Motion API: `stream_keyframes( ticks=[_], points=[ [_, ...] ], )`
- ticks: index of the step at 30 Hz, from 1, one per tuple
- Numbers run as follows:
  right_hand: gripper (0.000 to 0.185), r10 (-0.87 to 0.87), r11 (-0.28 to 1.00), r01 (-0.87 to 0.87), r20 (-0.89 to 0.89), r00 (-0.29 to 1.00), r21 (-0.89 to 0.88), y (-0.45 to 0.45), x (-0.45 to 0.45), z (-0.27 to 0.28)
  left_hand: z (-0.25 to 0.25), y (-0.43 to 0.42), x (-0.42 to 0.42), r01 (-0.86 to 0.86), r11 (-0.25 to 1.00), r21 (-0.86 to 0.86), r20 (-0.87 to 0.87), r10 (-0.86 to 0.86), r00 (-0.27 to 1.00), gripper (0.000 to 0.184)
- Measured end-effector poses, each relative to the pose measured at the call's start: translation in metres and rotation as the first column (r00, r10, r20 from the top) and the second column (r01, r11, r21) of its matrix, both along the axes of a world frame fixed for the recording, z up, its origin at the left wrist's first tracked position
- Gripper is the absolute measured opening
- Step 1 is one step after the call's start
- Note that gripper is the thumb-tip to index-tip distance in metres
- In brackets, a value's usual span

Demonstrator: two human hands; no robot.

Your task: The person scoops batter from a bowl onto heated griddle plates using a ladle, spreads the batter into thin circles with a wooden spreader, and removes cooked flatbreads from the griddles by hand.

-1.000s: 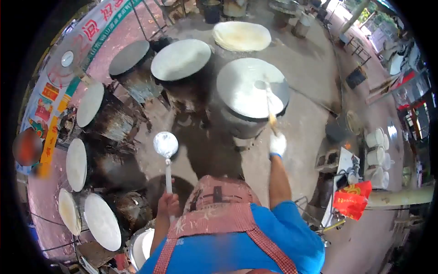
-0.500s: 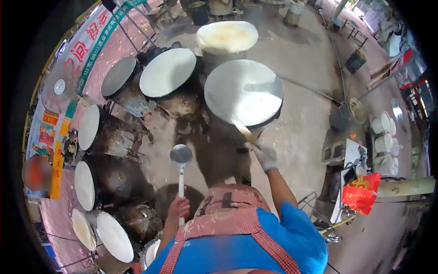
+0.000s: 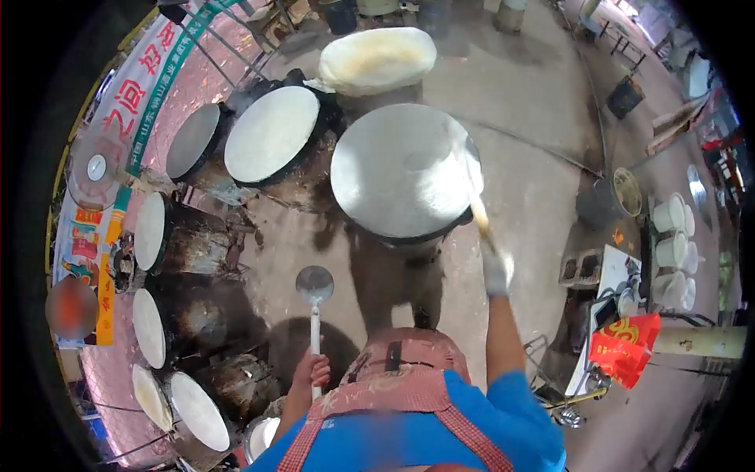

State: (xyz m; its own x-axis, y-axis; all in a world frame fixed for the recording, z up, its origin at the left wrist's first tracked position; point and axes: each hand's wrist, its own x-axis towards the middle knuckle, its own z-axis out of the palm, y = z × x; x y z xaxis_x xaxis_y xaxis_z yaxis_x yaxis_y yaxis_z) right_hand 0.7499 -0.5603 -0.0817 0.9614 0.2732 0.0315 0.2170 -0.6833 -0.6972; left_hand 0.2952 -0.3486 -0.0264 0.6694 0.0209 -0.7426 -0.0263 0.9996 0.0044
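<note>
My left hand point(image 3: 311, 370), bare, is wrapped around the pale handle of a ladle point(image 3: 314, 285) whose round bowl points away from me. My right hand point(image 3: 497, 273) wears a light work glove and grips the wooden handle of a long flat spreader point(image 3: 480, 214). That tool's far end rests at the right side of a large round griddle point(image 3: 385, 173). A thin, pale, shiny layer covers the griddle's surface. The exact shape of the spreader's far end is lost in glare.
More round griddles with pale sheets point(image 3: 273, 134) stand on sooty stoves along the left. A stack of thin flatbreads point(image 3: 377, 60) lies behind the main griddle. On the right are a dark bucket point(image 3: 602, 204), white containers point(image 3: 670, 248) and a red bag point(image 3: 627, 346).
My right hand and the spreader have swung right, from the griddle's front edge to its right side. The layer looks more even. The ladle stays nearly in place; the view has shifted slightly.
</note>
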Motion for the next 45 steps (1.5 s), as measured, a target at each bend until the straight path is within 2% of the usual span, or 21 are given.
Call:
stream_keyframes(
  ticks=[1,2,4,6,7,9,11,12,13,15,20,24,25,26,29,32,33,36,40,42,45],
  points=[
    [0.033,-0.020,1.000,0.020,0.006,1.000,0.001,0.011,0.028,-0.003,0.006,0.000,0.006,-0.005,1.000,0.020,-0.041,0.006,0.999,0.053],
    [0.038,0.035,0.999,-0.043,0.277,0.960,0.025,0.038,0.065,0.004,0.014,-0.001,0.017,-0.013,0.999,0.038,-0.078,0.016,0.997,0.055],
    [0.033,0.056,0.971,0.003,-0.241,0.969,0.238,0.075,0.109,0.043,0.025,-0.013,0.013,-0.019,0.998,0.065,-0.138,0.028,0.990,0.059],
    [0.032,0.050,0.880,0.096,-0.293,0.955,0.465,0.061,0.092,0.061,0.029,-0.008,0.004,0.007,0.993,0.118,-0.127,0.008,0.992,0.062],
    [0.030,0.091,0.948,-0.004,-0.260,0.961,0.319,0.046,0.098,0.013,0.023,-0.008,-0.007,-0.015,0.993,0.118,-0.013,0.016,1.000,0.064],
    [0.018,-0.016,0.801,0.371,-0.604,0.797,0.469,0.064,0.022,0.043,0.010,0.003,-0.015,0.098,0.979,0.179,-0.081,-0.084,0.993,0.062],
    [0.020,0.106,0.842,-0.234,0.276,0.955,0.486,0.082,0.013,-0.041,-0.005,0.020,-0.016,0.045,0.998,0.043,-0.088,-0.041,0.995,0.060],
    [0.021,0.143,0.876,-0.045,-0.169,0.975,0.481,0.075,-0.002,0.006,0.002,0.023,-0.016,0.030,0.999,0.019,-0.150,-0.027,0.988,0.053],
    [0.021,0.099,0.931,0.127,-0.571,0.815,0.342,0.069,-0.019,0.057,0.008,0.026,-0.017,0.012,1.000,-0.003,-0.211,-0.012,0.977,0.047],
    [0.023,0.013,0.739,0.361,-0.547,0.837,0.569,0.047,-0.013,0.044,0.019,0.035,-0.026,0.037,0.984,0.177,-0.049,-0.029,0.998,0.038],
    [0.021,0.091,0.733,0.480,-0.770,0.632,0.481,0.067,-0.080,0.012,0.012,0.058,-0.034,-0.066,0.996,0.056,-0.024,0.068,0.997,0.037],
    [0.020,-0.007,0.840,0.353,-0.643,0.766,0.411,0.049,-0.051,0.024,-0.008,0.067,-0.050,-0.043,0.991,-0.130,0.236,0.073,0.969,0.020],
    [0.024,-0.057,0.851,0.343,-0.578,0.814,0.398,0.039,-0.023,0.018,-0.017,0.075,-0.048,0.007,0.991,-0.137,0.315,0.037,0.948,0.021],
    [0.028,-0.110,0.860,0.337,-0.506,0.856,0.384,0.035,0.002,0.014,0.017,0.069,-0.027,-0.081,0.982,-0.170,0.126,0.103,0.987,0.033],
    [0.036,-0.036,0.975,0.086,0.236,0.971,-0.205,0.050,0.055,0.010,0.012,0.072,-0.012,-0.138,0.977,-0.165,0.105,0.157,0.982,0.034],
    [0.041,0.252,0.855,-0.232,-0.020,0.968,-0.465,0.062,0.038,0.042,-0.018,0.102,-0.002,-0.019,0.961,-0.277,0.219,0.082,0.972,0.032],
    [0.041,0.314,0.875,-0.263,0.064,0.947,-0.407,0.053,0.026,0.048,-0.020,0.107,0.015,0.048,0.958,-0.283,0.318,0.046,0.947,0.033],
    [0.043,0.163,0.732,-0.290,-0.254,0.953,-0.616,0.022,0.032,0.072,0.002,0.120,0.082,0.040,0.984,-0.171,0.199,-0.006,0.980,0.038],
    [0.039,0.232,0.820,-0.100,0.169,0.958,-0.563,0.000,0.013,-0.021,0.017,0.133,0.170,0.129,0.992,-0.003,0.174,-0.127,0.977,0.036],
    [0.040,0.180,0.709,-0.219,-0.129,0.975,-0.670,-0.004,0.000,0.003,0.033,0.121,0.211,0.162,0.975,0.155,0.141,-0.184,0.973,0.037],
    [0.035,-0.052,0.827,0.010,-0.060,0.997,-0.562,-0.017,-0.023,0.046,0.014,0.115,0.254,0.210,0.964,0.164,0.140,-0.233,0.962,0.032]
  ],
)
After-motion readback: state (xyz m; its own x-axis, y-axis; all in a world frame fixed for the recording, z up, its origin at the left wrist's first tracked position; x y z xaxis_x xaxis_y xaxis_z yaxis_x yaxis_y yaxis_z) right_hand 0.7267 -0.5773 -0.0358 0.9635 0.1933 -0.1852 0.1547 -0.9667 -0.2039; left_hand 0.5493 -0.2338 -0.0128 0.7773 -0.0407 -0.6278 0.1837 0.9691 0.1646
